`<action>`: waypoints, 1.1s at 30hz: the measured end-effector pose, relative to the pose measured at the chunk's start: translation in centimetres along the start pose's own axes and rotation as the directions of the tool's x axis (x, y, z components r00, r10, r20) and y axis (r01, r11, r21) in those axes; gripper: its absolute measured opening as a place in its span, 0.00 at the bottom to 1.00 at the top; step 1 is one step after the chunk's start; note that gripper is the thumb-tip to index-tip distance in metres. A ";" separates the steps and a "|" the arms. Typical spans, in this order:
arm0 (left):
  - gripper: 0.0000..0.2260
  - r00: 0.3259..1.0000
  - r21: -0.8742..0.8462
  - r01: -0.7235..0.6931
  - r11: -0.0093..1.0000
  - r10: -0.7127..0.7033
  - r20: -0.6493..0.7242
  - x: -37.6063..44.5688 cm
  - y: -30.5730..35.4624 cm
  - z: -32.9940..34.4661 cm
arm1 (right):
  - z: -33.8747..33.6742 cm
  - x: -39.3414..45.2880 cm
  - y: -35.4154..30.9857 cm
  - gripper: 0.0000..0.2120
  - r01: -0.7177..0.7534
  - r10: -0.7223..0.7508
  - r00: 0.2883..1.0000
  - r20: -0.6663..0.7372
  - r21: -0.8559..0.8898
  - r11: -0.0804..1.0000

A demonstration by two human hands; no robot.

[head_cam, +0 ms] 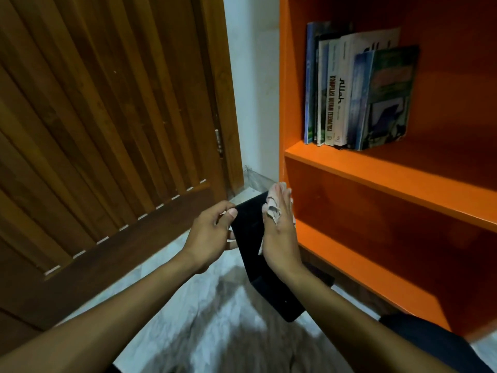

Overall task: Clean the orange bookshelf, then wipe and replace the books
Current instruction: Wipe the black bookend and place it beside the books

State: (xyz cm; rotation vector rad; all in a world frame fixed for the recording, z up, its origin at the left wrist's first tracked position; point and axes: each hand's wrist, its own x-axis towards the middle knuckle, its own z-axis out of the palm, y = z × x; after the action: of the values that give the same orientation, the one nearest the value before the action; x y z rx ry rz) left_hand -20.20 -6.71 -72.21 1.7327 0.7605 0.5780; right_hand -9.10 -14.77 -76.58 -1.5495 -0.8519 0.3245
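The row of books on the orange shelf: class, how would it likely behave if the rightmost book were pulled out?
The row of books would probably slump rightwards, since it already leans with bare orange shelf beside it. The thin-spined ones look floppy, likely to bend.

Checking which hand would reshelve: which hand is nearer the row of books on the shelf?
Right. The right hand, pressing a cloth to the black book, is below the row of books; the left hand is farther left.
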 end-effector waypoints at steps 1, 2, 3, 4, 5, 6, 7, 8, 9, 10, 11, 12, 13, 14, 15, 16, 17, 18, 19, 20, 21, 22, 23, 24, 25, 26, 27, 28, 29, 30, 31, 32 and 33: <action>0.12 1.000 -0.001 -0.010 1.000 0.010 -0.008 0.0 0.0 -0.1 | -0.1 0.1 0.3 0.29 0.063 -0.062 0.998 0.012 -0.062 0.996; 0.11 1.000 0.000 -0.018 1.000 0.018 -0.016 0.1 0.1 -0.1 | 0.0 0.1 0.7 0.32 0.115 -0.112 0.993 0.027 -0.121 0.986; 0.11 0.999 0.001 -0.026 1.000 0.026 -0.023 0.1 0.1 -0.1 | 0.1 0.1 0.8 0.35 0.147 -0.141 0.989 0.045 -0.159 0.976; 0.11 0.999 -0.004 -0.033 0.999 0.033 -0.027 0.1 0.2 -0.1 | 0.2 0.2 1.0 0.37 0.170 -0.164 0.985 0.052 -0.184 0.968; 0.11 0.999 -0.009 -0.039 0.999 0.039 -0.031 0.0 0.2 -0.1 | 0.2 0.3 1.2 0.38 0.196 -0.187 0.980 0.061 -0.199 0.960; 0.10 0.998 -0.011 -0.046 0.999 0.046 -0.037 0.0 0.2 -0.1 | 0.3 0.3 1.2 0.38 0.223 -0.212 0.974 0.075 -0.204 0.953; 0.10 0.998 -0.008 -0.053 0.999 0.053 -0.043 0.0 0.2 -0.1 | 0.3 0.3 1.1 0.37 0.247 -0.233 0.968 0.092 -0.204 0.947; 0.10 0.997 -0.006 -0.060 0.998 0.060 -0.051 0.0 0.2 -0.1 | 0.4 0.3 1.0 0.35 0.280 -0.262 0.959 0.111 -0.196 0.940; 0.10 0.996 -0.002 -0.066 0.998 0.066 -0.063 0.0 0.2 -0.2 | 0.6 0.2 1.0 0.34 0.319 -0.297 0.945 0.135 -0.187 0.929; 0.11 0.995 -0.002 -0.070 0.998 0.070 -0.075 0.0 0.2 -0.2 | 0.8 0.0 1.0 0.35 0.358 -0.331 0.930 0.161 -0.185 0.915; 0.11 0.994 -0.007 -0.071 0.997 0.070 -0.089 0.1 0.2 -0.3 | 1.1 -0.2 0.9 0.35 0.385 -0.352 0.917 0.188 -0.183 0.905; 0.11 0.993 -0.018 -0.067 0.998 0.065 -0.102 0.1 0.3 -0.4 | 1.4 -0.4 0.9 0.36 0.394 -0.357 0.910 0.209 -0.174 0.902; 0.11 0.992 -0.031 -0.059 0.998 0.055 -0.115 0.2 0.3 -0.5 | 1.5 -0.6 0.8 0.36 0.390 -0.351 0.909 0.226 -0.159 0.907; 0.11 0.990 -0.044 -0.051 0.998 0.045 -0.130 0.2 0.5 -0.6 | 1.6 -0.7 0.6 0.36 0.384 -0.344 0.907 0.242 -0.138 0.913; 0.11 0.989 -0.052 -0.045 0.998 0.037 -0.144 0.3 0.5 -0.7 | 1.6 -0.8 0.5 0.36 0.379 -0.341 0.904 0.258 -0.113 0.918; 0.11 0.988 -0.065 -0.039 0.997 0.029 -0.153 0.3 0.6 -0.8 | 1.6 -0.8 0.4 0.36 0.382 -0.347 0.897 0.274 -0.086 0.920; 0.12 0.986 -0.073 -0.035 0.997 0.023 -0.163 0.4 0.7 -1.0 | 1.5 -0.9 0.3 0.36 0.388 -0.356 0.890 0.286 -0.064 0.919; 0.12 0.984 -0.085 -0.036 0.996 0.021 -0.176 0.4 0.8 -1.1 | 1.4 -1.0 0.3 0.36 0.390 -0.360 0.884 0.298 -0.048 0.919; 0.12 0.981 -0.086 -0.049 0.995 0.031 -0.193 0.5 0.9 -1.3 | 1.4 -1.2 0.3 0.36 0.378 -0.348 0.883 0.315 -0.036 0.925; 0.11 0.974 -0.070 -0.069 0.995 0.052 -0.219 0.7 0.8 -1.5 | 1.4 -1.5 0.4 0.35 0.356 -0.325 0.881 0.343 -0.030 0.934; 0.11 0.966 -0.030 -0.089 0.996 0.079 -0.248 1.0 0.6 -1.8 | 1.4 -1.8 0.4 0.35 0.332 -0.297 0.875 0.382 -0.027 0.943; 0.11 0.957 0.012 -0.101 0.995 0.101 -0.270 1.2 0.3 -2.1 | 1.5 -2.1 0.5 0.36 0.312 -0.273 0.865 0.422 -0.026 0.950; 0.11 0.952 0.050 -0.107 0.993 0.116 -0.283 1.5 0.1 -2.3 | 1.7 -2.3 0.6 0.37 0.298 -0.252 0.856 0.451 -0.031 0.954; 0.11 0.949 0.074 -0.112 0.991 0.129 -0.289 1.6 0.0 -2.5 | 1.9 -2.4 0.7 0.37 0.289 -0.241 0.855 0.459 -0.037 0.957; 0.11 0.946 0.096 -0.114 0.989 0.138 -0.295 1.8 -0.2 -2.6 | 2.1 -2.4 0.8 0.36 0.283 -0.235 0.856 0.460 -0.039 0.958; 0.11 0.942 0.117 -0.116 0.986 0.146 -0.301 1.9 -0.4 -2.8 | 2.1 -2.5 0.7 0.34 0.277 -0.227 0.852 0.471 -0.037 0.960; 0.10 0.940 0.142 -0.114 0.983 0.153 -0.304 1.9 -0.5 -2.9 | 2.1 -2.5 0.5 0.31 0.259 -0.213 0.845 0.490 -0.025 0.966; 0.10 0.941 0.166 -0.110 0.980 0.156 -0.301 2.0 -0.7 -3.1 | 1.9 -2.6 0.3 0.27 0.220 -0.186 0.842 0.506 -0.007 0.976; 0.10 0.942 0.179 -0.107 0.978 0.157 -0.295 2.0 -0.8 -3.2 | 1.8 -2.5 0.1 0.22 0.162 -0.139 0.848 0.512 0.000 0.987; 0.10 0.945 0.179 -0.102 0.978 0.152 -0.290 2.0 -0.9 -3.4 | 1.8 -2.3 -0.2 0.17 0.102 -0.092 0.870 0.485 0.006 0.995; 0.10 0.948 0.169 -0.094 0.981 0.140 -0.287 2.0 -1.0 -3.6 | 1.9 -1.8 0.3 0.14 0.040 -0.039 0.908 0.416 0.007 0.999; 0.10 0.950 0.146 -0.087 0.986 0.126 -0.286 2.0 -1.1 -3.8 | 1.8 -1.2 0.8 0.14 -0.025 0.016 0.939 0.343 0.021 0.999; 0.10 0.951 0.121 -0.078 0.990 0.110 -0.288 1.9 -1.1 -3.9 | 1.7 -0.6 1.1 0.16 -0.119 0.101 0.960 0.260 0.055 0.991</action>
State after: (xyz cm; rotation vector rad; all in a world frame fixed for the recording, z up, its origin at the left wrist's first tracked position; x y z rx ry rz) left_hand -21.86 -2.59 -72.16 1.8117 0.9346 0.8885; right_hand -10.21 -13.86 -78.07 -1.5119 -0.9453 0.6407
